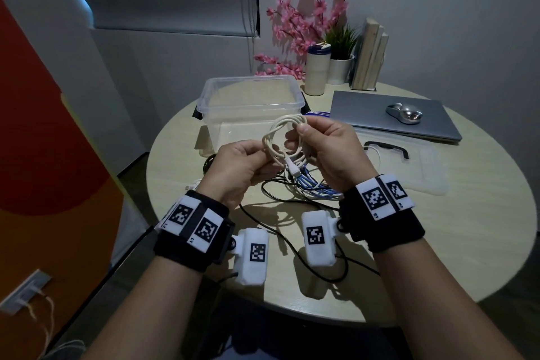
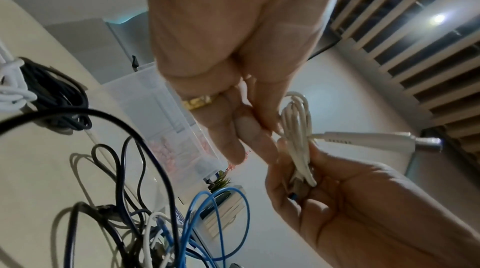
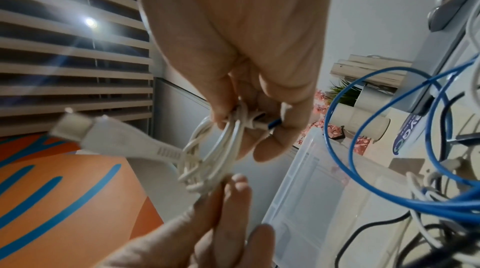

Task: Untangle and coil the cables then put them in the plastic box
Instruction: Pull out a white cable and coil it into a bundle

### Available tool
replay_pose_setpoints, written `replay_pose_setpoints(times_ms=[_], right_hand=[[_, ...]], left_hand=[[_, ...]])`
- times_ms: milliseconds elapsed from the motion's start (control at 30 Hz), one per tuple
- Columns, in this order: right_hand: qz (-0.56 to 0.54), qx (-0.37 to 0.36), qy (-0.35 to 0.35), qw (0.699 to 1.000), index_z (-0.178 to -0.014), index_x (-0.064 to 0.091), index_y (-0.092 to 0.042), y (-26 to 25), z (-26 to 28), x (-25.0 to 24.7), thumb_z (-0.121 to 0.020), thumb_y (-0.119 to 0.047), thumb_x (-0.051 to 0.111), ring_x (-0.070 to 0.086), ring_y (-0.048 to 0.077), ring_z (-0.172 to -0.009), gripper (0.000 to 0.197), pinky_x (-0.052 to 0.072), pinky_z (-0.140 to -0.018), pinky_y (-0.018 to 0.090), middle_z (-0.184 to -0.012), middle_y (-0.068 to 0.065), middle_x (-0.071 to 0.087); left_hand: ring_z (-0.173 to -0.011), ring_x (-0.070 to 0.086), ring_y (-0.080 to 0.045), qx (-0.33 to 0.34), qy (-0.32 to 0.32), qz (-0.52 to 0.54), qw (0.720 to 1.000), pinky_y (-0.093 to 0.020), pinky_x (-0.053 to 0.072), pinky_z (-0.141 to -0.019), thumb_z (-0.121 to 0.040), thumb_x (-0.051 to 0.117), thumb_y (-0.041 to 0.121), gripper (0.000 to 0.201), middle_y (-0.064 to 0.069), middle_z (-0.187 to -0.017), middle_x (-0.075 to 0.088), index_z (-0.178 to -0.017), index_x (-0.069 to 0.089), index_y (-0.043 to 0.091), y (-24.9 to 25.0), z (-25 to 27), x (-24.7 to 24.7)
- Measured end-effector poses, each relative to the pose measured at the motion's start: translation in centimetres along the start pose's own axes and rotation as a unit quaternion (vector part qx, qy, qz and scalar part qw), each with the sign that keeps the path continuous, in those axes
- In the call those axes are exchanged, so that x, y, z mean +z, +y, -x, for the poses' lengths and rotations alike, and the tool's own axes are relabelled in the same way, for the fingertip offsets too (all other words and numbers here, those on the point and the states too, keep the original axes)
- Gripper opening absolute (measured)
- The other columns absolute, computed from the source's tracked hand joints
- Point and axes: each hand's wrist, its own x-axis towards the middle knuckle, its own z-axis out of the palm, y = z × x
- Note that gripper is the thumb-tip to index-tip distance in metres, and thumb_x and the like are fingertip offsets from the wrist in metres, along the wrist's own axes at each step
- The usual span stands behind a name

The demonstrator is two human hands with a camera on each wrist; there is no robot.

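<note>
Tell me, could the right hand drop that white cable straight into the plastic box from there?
Probably yes. The right hand and left hand hold the coiled white cable just in front of the plastic box, which stands open with nothing over it; its lid lies aside.

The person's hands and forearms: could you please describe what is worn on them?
The forearms are bare, with no sleeves. Each wrist carries a wide black band topped with white tiles printed with black square marker codes, and a white boxy camera housing bearing another marker hangs off its inner side. The left hand wears a gold ring, seen in the left wrist view; the right hand shows no ring.
</note>
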Motion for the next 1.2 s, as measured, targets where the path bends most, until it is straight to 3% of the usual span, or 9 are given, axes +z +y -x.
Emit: replay_pose_setpoints(times_ms=[133,267,367,467,667,833,933,1067,1200], right_hand=[[-0.01,-0.031,0.063,0.997,-0.087,0.065,-0.01,0.7,-0.5,0.3,-0.094,0.0,0.049,0.061,0.012,-0.059,0.021,0.053,-0.058,0.023,-0.072,0.01,0.059],[-0.001,-0.054,0.096,0.994,-0.087,0.066,-0.008,1.1,-1.0,0.5,-0.094,0.0,0.05,0.059,0.013,-0.061,0.019,0.05,-0.061,0.026,-0.07,0.008,0.06],[0.031,-0.041,0.069,0.996,-0.088,0.066,-0.01,1.1,-0.7,0.5,-0.094,-0.003,0.05,0.057,0.018,-0.068,0.018,0.045,-0.061,0.027,-0.073,0.006,0.061],[0.079,-0.023,0.042,0.996,-0.097,0.069,-0.008,0.7,-0.4,0.1,-0.093,-0.007,0.054,0.055,0.018,-0.071,0.016,0.041,-0.06,0.027,-0.077,0.003,0.065],[0.063,0.003,0.009,0.998,-0.103,0.066,-0.001,0.5,-0.2,-0.5,-0.091,-0.003,0.056,0.052,0.006,-0.055,0.016,0.043,-0.056,0.021,-0.074,0.002,0.063],[0.061,-0.025,0.035,0.997,-0.095,0.068,-0.002,0.6,-0.4,-0.4,-0.091,0.0,0.055,0.051,0.013,-0.059,0.014,0.043,-0.054,0.018,-0.072,0.009,0.061],[0.07,-0.05,0.05,0.995,-0.085,0.068,-0.01,0.5,-0.7,-0.5,-0.09,0.001,0.055,0.05,0.016,-0.059,0.018,0.042,-0.051,0.02,-0.069,0.008,0.061],[0.09,-0.084,0.073,0.99,-0.085,0.067,-0.004,0.7,-0.9,-0.5,-0.09,0.002,0.055,0.048,0.007,-0.05,0.015,0.04,-0.048,0.017,-0.064,0.007,0.057],[0.128,-0.125,0.117,0.977,-0.091,0.07,-0.005,0.9,-1.0,-0.4,-0.088,-0.001,0.059,0.053,0.007,-0.055,0.013,0.044,-0.055,0.019,-0.068,0.007,0.062]], left_hand=[[-0.064,0.069,-0.009,0.001,-0.022,0.022,1.0,-0.025,0.055,-0.078,-0.097,0.046,0.006,0.022,-0.004,-0.074,0.073,-0.104,0.064,-0.003,0.0,0.2,0.0],[-0.08,0.067,-0.014,0.004,-0.007,0.018,1.0,-0.026,0.053,-0.076,-0.09,0.062,0.02,0.018,-0.006,-0.086,0.073,-0.096,0.068,0.004,0.4,0.4,0.7],[-0.069,0.062,-0.011,0.022,0.049,-0.008,0.999,-0.027,0.049,-0.07,-0.087,0.066,0.017,0.008,0.001,-0.072,0.069,-0.083,0.069,0.011,0.4,0.0,1.2],[-0.068,0.059,-0.007,0.009,0.064,-0.02,0.998,-0.021,0.046,-0.062,-0.093,0.059,0.018,0.014,0.001,-0.077,0.068,-0.084,0.069,0.014,-0.1,-0.4,1.3],[-0.074,0.057,-0.008,-0.046,-0.032,0.009,0.998,-0.024,0.047,-0.064,-0.1,0.045,0.024,0.021,0.005,-0.08,0.065,-0.085,0.059,0.019,-0.4,-0.3,0.8],[-0.061,0.06,-0.009,-0.068,-0.107,0.059,0.99,-0.018,0.052,-0.053,-0.096,0.048,0.01,0.009,0.002,-0.068,0.062,-0.09,0.054,0.014,0.4,0.8,0.8],[-0.05,0.059,-0.007,-0.058,-0.082,0.024,0.995,-0.014,0.051,-0.049,-0.09,0.056,-0.001,0.011,-0.004,-0.066,0.061,-0.088,0.054,0.01,1.0,0.8,0.9],[-0.043,0.057,-0.007,-0.038,-0.029,-0.093,0.994,-0.015,0.049,-0.044,-0.088,0.063,0.004,0.013,-0.008,-0.06,0.06,-0.077,0.057,0.004,1.4,0.7,1.2],[-0.042,0.055,-0.008,-0.03,-0.06,-0.116,0.991,-0.017,0.047,-0.043,-0.091,0.06,0.01,0.015,-0.001,-0.052,0.059,-0.077,0.06,0.004,1.7,1.0,1.7]])
